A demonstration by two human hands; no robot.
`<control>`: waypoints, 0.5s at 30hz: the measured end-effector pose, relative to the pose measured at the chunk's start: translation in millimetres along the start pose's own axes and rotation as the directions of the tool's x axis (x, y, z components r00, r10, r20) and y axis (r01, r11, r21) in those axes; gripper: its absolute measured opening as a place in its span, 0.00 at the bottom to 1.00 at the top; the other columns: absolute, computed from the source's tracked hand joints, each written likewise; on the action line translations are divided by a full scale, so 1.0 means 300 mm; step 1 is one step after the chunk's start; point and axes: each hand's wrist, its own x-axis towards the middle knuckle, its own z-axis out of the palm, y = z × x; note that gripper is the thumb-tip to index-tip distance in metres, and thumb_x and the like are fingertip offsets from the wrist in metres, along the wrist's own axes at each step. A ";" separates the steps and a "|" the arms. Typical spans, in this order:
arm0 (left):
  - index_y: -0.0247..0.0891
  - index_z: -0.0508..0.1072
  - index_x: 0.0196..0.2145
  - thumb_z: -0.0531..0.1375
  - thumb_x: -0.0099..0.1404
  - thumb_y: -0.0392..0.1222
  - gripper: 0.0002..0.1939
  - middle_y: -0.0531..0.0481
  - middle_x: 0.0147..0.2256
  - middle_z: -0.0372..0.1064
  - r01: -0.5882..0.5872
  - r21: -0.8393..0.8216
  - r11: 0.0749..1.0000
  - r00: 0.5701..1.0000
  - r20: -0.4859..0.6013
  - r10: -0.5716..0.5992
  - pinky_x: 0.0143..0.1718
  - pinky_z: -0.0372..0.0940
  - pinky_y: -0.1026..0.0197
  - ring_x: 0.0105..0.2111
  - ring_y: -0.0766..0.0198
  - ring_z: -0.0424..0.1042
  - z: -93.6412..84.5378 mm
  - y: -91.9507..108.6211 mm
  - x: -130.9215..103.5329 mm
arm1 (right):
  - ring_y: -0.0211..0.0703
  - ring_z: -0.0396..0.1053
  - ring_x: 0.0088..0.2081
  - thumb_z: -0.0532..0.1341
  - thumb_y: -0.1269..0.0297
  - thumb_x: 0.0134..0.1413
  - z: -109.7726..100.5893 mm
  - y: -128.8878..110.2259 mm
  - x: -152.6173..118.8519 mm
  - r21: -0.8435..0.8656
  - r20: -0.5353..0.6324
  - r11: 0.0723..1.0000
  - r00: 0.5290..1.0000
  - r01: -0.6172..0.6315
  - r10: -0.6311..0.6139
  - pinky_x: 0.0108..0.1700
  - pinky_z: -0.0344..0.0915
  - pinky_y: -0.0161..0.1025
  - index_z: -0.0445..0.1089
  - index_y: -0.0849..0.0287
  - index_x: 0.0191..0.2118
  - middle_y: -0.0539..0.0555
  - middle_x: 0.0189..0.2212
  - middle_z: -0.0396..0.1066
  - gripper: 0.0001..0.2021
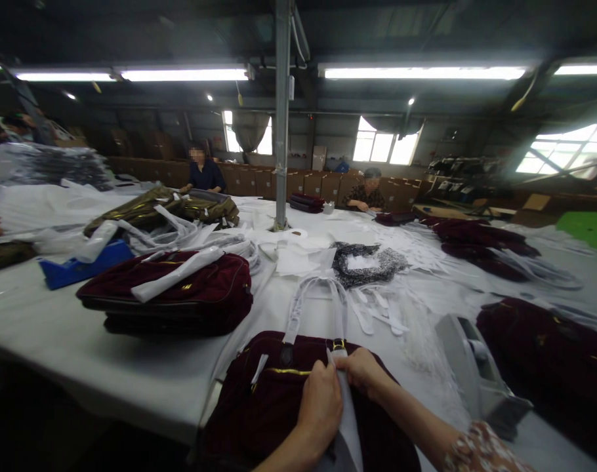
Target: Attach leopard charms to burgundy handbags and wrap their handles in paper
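Observation:
A dark maroon handbag (259, 406) lies on the white table in front of me, its gold zipper facing up. Its wrapped handle (294, 313) loops away from me over the table. Both my hands are closed on a strip of white wrapping (348, 400) that runs down the bag from the gold buckle (338, 344). My left hand (322, 396) pinches the strip's left edge. Just beside it, my right hand (362, 368) pinches the strip right below the buckle. The fingertips nearly meet.
More maroon bags (220, 288) are stacked at the left, near a blue tape dispenser (84, 262). A grey tape dispenser (475, 367) stands at the right. Olive bags (205, 206) lie farther back. A metal post (281, 118) rises from the table. Two people sit across it.

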 end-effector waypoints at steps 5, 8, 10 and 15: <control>0.25 0.66 0.48 0.46 0.58 0.26 0.22 0.35 0.42 0.64 -0.025 0.263 0.964 0.991 0.135 -0.011 0.42 0.60 0.54 0.42 0.50 0.65 -0.010 0.075 -0.014 | 0.31 0.50 0.07 0.51 0.49 0.54 -0.004 -0.003 0.002 0.032 0.054 0.999 0.998 0.019 -0.021 0.11 0.48 0.31 0.56 0.58 0.09 0.49 0.04 0.55 0.27; 0.23 0.65 0.49 0.46 0.56 0.25 0.23 0.33 0.43 0.63 -0.029 0.279 0.960 0.985 0.171 -0.020 0.44 0.59 0.52 0.43 0.49 0.64 -0.007 0.096 -0.023 | 0.33 0.55 0.07 0.51 0.47 0.53 -0.005 0.012 0.014 0.011 0.055 0.997 0.996 0.075 -0.076 0.10 0.51 0.30 0.58 0.59 0.08 0.51 0.05 0.58 0.29; 0.24 0.63 0.52 0.48 0.56 0.26 0.24 0.34 0.44 0.63 -0.075 0.194 0.978 0.986 0.160 0.044 0.45 0.57 0.54 0.43 0.51 0.63 -0.011 0.075 -0.018 | 0.32 0.54 0.07 0.56 0.51 0.51 -0.006 0.025 0.022 0.010 0.070 0.994 0.992 0.106 -0.106 0.10 0.49 0.28 0.60 0.60 0.09 0.49 0.04 0.57 0.26; 0.32 0.72 0.31 0.52 0.61 0.41 0.12 0.45 0.31 0.66 0.073 -0.344 0.936 0.995 0.088 -0.046 0.39 0.58 0.59 0.34 0.60 0.65 -0.064 -0.041 0.061 | 0.29 0.48 0.06 0.56 0.57 0.53 -0.019 0.038 0.030 0.114 0.133 0.990 0.987 0.080 -0.095 0.08 0.44 0.27 0.60 0.60 0.11 0.46 0.03 0.54 0.23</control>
